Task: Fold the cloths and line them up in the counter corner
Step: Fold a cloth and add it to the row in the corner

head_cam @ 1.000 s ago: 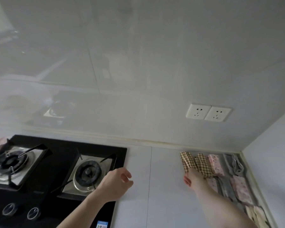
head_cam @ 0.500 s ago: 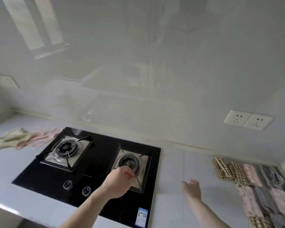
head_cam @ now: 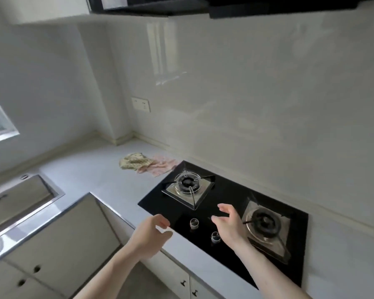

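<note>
Cloths lie crumpled beside the hob; both hands hover spread, holding nothing.

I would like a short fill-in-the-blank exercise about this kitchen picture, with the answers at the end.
1. The pink cloth lies partly under a ____ cloth.
2. The gas hob has ____ burners.
3. Both the left hand and the right hand hold ____.
4. The sink is on the ____ side of the picture.

Answers: yellow; two; nothing; left
</note>
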### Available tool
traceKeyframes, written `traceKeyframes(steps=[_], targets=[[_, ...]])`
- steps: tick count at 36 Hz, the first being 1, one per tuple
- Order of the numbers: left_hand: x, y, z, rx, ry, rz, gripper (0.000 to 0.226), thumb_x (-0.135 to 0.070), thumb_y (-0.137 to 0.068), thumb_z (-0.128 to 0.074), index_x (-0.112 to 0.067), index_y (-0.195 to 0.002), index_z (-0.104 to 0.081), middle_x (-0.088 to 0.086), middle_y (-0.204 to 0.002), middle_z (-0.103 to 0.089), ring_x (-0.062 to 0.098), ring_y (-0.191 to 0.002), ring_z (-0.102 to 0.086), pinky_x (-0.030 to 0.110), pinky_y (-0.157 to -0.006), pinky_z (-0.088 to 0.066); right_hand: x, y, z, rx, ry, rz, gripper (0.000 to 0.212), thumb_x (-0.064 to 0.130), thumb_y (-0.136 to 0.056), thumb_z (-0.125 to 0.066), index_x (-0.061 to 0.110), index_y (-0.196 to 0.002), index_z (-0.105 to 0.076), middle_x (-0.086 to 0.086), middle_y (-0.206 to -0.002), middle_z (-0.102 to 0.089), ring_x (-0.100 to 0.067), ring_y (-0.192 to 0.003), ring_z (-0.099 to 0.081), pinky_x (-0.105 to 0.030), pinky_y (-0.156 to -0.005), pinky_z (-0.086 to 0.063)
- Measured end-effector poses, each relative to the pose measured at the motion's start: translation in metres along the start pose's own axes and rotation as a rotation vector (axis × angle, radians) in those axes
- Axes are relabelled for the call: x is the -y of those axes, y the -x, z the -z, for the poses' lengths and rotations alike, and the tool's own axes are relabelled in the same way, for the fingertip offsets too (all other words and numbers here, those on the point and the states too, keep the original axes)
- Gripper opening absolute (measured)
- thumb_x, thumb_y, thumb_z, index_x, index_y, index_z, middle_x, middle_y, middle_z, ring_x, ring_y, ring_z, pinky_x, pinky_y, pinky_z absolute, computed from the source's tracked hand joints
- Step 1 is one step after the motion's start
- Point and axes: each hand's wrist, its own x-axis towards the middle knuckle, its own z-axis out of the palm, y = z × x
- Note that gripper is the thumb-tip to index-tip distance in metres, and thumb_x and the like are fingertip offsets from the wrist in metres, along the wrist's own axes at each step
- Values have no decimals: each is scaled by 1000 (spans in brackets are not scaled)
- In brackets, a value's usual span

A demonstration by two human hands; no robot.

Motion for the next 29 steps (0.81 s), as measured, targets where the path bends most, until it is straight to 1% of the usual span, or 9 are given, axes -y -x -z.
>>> traceKeyframes(steps=[2,4,8,11,13,18,22,26,29], targets=[[25,9,17,-34,30,28,17,-33,-90,-67,-37,-105,-61,-23,-112,-61,-1,-85,-66,16,-71,-47,13,4,-28,90,7,25,38,23,-92,-67,32,-125,-53,12,-126,-54,0,-104,-59,-11,-68,-41],[47,13,34,-73,56,45,19,-34,-89,-67,-37,-107,-61,-24,-113,-61,-4,-87,-65,18,-75,-50,27,4,-54,167,27,56,39,24,-92,-68,34,-126,-52,13,-126,-54,-2,-108,-59,-14,-71,-45],[84,12,66,-139,100,68,19,-34,-87,-69,-39,-104,-62,-22,-112,-62,-4,-88,-66,26,-85,-54,54,-4,-99,254,52,95,39,24,-92,-68,35,-125,-51,17,-125,-52,-3,-109,-58,-16,-77,-46],[104,8,84,-167,92,86,19,-32,-88,-69,-38,-105,-63,-24,-111,-57,-7,-84,-64,17,-79,-50,68,-10,-129,307,61,120,39,24,-91,-68,35,-125,-52,22,-124,-50,-3,-110,-57,-16,-79,-44],[119,0,97,-186,79,95,20,-32,-88,-70,-37,-107,-64,-23,-110,-56,-7,-83,-63,13,-76,-47,77,-19,-151,336,66,130,38,23,-91,-68,34,-124,-53,22,-123,-51,-3,-110,-57,-16,-79,-44],[161,-30,128,-218,77,142,19,-34,-84,-71,-40,-101,-64,-22,-108,-57,-5,-85,-64,13,-77,-47,93,-52,-209,384,72,138,35,23,-91,-68,33,-121,-55,20,-120,-55,-2,-107,-58,-15,-77,-45],[189,-59,155,-184,31,161,23,-36,-85,-70,-39,-107,-64,-21,-110,-56,-1,-90,-62,20,-84,-49,98,-78,-249,410,67,81,33,22,-92,-68,32,-120,-55,20,-121,-53,-3,-105,-60,-14,-73,-45],[210,-100,192,-192,6,170,22,-36,-87,-69,-38,-108,-65,-18,-111,-57,-1,-89,-63,23,-85,-50,113,-116,-285,416,69,54,35,20,-90,-69,29,-121,-55,17,-122,-54,-4,-103,-62,-13,-73,-45],[224,-131,213,-197,21,162,24,-37,-87,-71,-36,-110,-66,-18,-113,-57,0,-87,-63,24,-85,-52,126,-143,-306,416,71,53,34,19,-91,-67,32,-120,-54,13,-121,-56,-6,-102,-62,-12,-70,-46]])
